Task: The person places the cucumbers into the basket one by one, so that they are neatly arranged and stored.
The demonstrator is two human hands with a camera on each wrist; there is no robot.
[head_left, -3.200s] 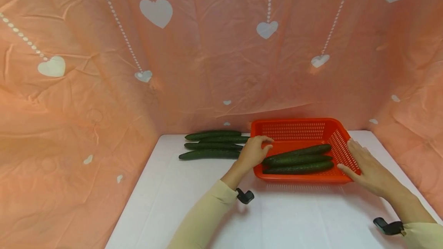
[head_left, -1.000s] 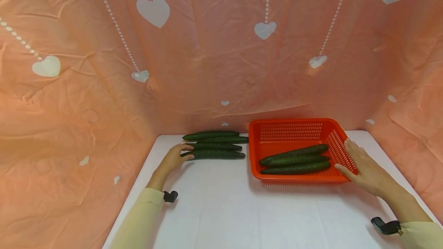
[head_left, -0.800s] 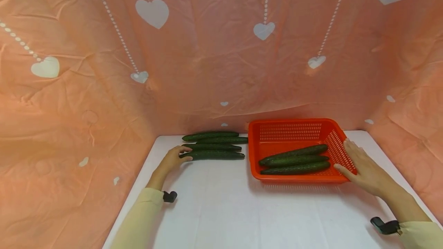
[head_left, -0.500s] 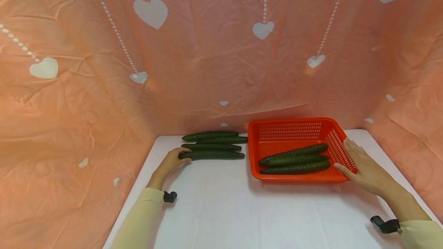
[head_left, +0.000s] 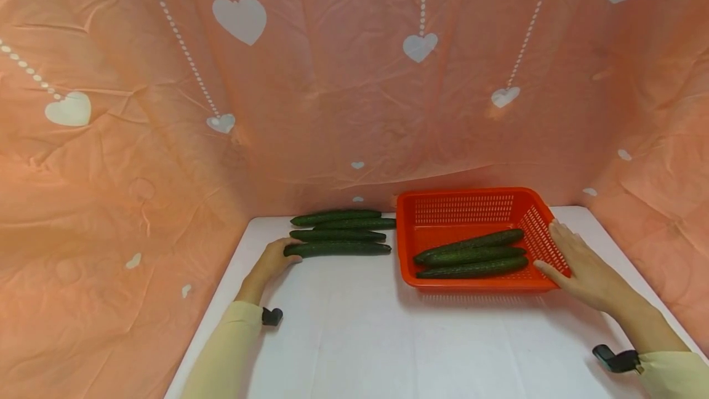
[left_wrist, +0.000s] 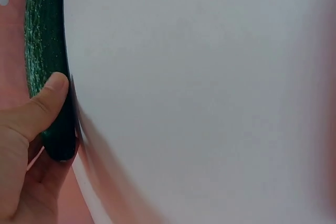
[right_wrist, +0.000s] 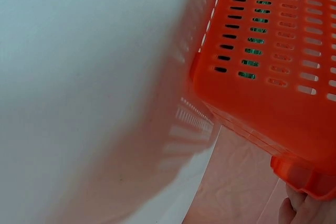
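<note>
Pale yellow at the arms, black at the wrists.
At left, a plain pale yellow fabric sleeve (head_left: 224, 350) ends at the wrist beside a small hooked black device (head_left: 271, 317); at right, a matching pale yellow fabric sleeve (head_left: 672, 374) meets a glossy, bent black device (head_left: 616, 359) with a tiny yellowish piece (head_left: 639, 368) near the cuff.

A closed-in tabletop booth, with the look of a makeshift filming spot.
Creased peach cloth (head_left: 332, 109) printed with white hearts (head_left: 241, 20) walls in the back and both sides of a white table (head_left: 354, 337); black wrist gadgets (head_left: 272, 317) add to that look. The cloth hides the room beyond, so home, shop or lab cannot be told.
</note>
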